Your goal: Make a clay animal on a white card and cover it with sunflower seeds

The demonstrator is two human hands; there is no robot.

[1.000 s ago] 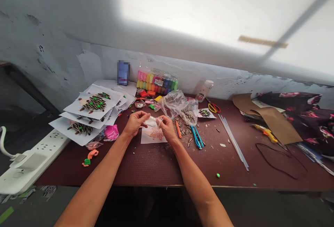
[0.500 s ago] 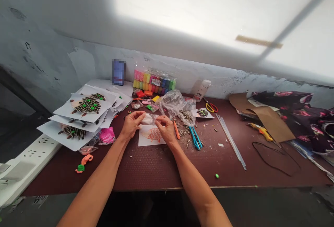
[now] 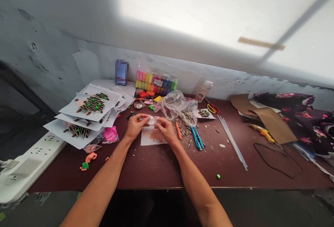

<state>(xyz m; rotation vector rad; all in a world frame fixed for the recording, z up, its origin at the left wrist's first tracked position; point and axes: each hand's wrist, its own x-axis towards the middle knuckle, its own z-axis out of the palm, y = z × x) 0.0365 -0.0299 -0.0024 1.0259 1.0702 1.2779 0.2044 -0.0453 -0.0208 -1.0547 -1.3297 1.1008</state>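
Note:
A small clear bag with something white in it (image 3: 150, 120) is between my two hands, above the table. My left hand (image 3: 136, 126) pinches its left side. The fingers of my right hand (image 3: 165, 129) are closed on the bag's right side. Beneath them lies a white sheet with an orange drawing (image 3: 153, 137), partly covered by the hands. An orange pen-like tool (image 3: 178, 130) and a blue cutter (image 3: 197, 138) rest to the right, beside scattered striped seeds (image 3: 185, 131).
Stacked sheets with seed hedgehogs (image 3: 91, 107) and a power strip (image 3: 33, 161) are at the left. Farther back are coloured clay packs (image 3: 156, 82), a crumpled plastic bag (image 3: 172, 104), a bottle (image 3: 204, 91) and scissors (image 3: 213, 108). Clear sticks (image 3: 233, 143) and a glue gun (image 3: 263, 133) lie right.
The two hands have drawn slightly closer together around the clear bag, and less of the white filling shows. The whole view has shifted slightly.

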